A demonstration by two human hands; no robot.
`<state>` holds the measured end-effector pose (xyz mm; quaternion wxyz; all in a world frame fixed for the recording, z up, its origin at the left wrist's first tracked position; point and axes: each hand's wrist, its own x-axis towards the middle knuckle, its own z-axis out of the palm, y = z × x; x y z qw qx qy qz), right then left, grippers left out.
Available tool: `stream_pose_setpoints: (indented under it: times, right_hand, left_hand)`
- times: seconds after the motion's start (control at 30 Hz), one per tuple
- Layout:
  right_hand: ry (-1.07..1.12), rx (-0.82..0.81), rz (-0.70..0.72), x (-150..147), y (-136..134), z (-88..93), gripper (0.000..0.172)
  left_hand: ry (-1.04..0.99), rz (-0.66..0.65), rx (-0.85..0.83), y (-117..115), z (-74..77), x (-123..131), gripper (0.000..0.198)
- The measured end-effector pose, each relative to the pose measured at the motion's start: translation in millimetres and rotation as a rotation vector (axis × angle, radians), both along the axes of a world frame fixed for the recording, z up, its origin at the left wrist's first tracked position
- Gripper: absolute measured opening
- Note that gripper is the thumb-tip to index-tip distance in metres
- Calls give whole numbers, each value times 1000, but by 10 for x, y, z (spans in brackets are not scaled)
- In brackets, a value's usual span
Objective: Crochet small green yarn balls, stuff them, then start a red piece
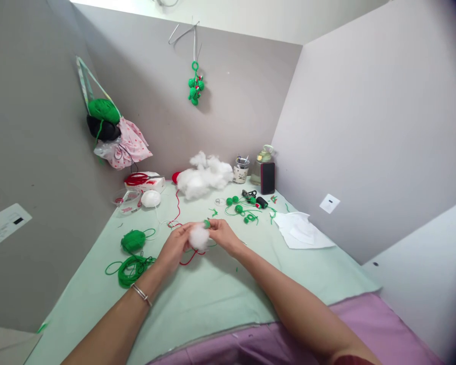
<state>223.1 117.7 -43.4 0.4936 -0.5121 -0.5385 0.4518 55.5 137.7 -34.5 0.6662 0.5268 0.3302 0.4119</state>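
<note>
In the middle of the table, my left hand (176,247) is closed on a tuft of white stuffing (199,238). Close beside it, my right hand (224,235) pinches a small green crocheted piece (206,223) at the upper edge of the tuft. The fluff fills the space between both hands and hides some fingertips. Red yarn (189,259) loops on the cloth below them. Left of my hands lie a green yarn ball (133,241) and a coil of green yarn (130,271).
A heap of white stuffing (203,177) lies at the back. Small green crocheted balls (239,208) with trailing strands sit to its right, near a phone (267,178) and a pen cup (240,171). White sheets (302,230) lie right; a white yarn ball (151,198) and scissors (140,178) are back left.
</note>
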Motion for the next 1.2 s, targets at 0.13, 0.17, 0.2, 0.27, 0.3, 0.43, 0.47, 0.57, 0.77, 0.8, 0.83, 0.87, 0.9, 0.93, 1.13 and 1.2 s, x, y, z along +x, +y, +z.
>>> stream_pose_setpoints:
  times: [0.13,0.17,0.2,0.27,0.3,0.43,0.47,0.57,0.77,0.8,0.83,0.87,0.9,0.93,1.13,1.2]
  right_hand:
    - [-27,-11,17,-2,2,-51,25]
    - [-40,-13,23,1,1,-57,26]
    - [-55,-15,33,5,0,-60,27]
    - [-95,-14,61,20,-5,-53,25]
    - [-119,-10,78,29,-9,-44,24]
    - [-227,28,126,67,-48,30,20]
    - [-252,37,135,72,-63,54,19]
    - [-300,50,165,70,-113,125,17]
    - [-330,73,209,-54,-217,220,6]
    - [-343,80,203,-87,-232,224,7]
    - [-359,86,187,-118,-243,223,9]
    - [-375,92,160,-148,-250,217,11]
    - [-389,96,125,-172,-251,207,13]
    - [-400,98,86,-189,-246,192,14]
    - [-360,85,-70,-124,-124,66,12]
    - [-331,82,-98,-58,-67,33,10]
  left_hand:
    - [-1,18,34,-3,-59,35,47]
    - [-1,23,47,-9,-69,41,47]
    - [2,24,58,-15,-75,46,47]
    - [21,17,72,-26,-82,50,47]
    - [32,14,78,-29,-85,50,47]
    - [71,29,108,-5,-101,36,44]
    - [79,33,117,10,-107,27,42]
    - [101,41,140,68,-136,-12,38]
    - [188,115,133,190,-243,-103,23]
    - [200,128,124,202,-264,-107,23]
    - [207,140,113,210,-284,-106,26]
    - [209,148,102,212,-303,-101,30]
    - [205,154,91,207,-318,-91,34]
    - [197,158,80,195,-329,-79,36]
    - [87,103,28,40,-226,-14,31]
    - [39,63,21,-5,-131,-4,39]
